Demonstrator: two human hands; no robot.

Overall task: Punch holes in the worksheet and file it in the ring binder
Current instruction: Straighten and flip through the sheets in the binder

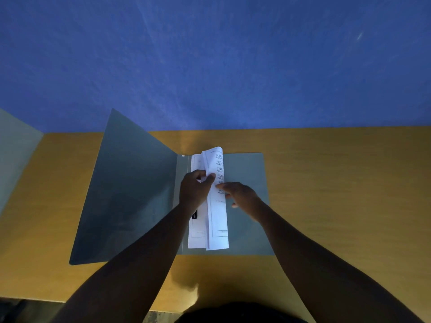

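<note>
Open binder (247,206) lies mid-table (338,183) near its far edge, cover (130,194) raised at left, worksheet (218,217) on its right half by the spine, both hands on it.

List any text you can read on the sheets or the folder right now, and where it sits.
None is legible.
Top sheet, curled back under the left hand and right hand: a column of small printed figures and short lines of print, too blurred to read.
Lower sheet: faint print and a dark mark, unreadable.
Folder: no lettering visible.
</note>
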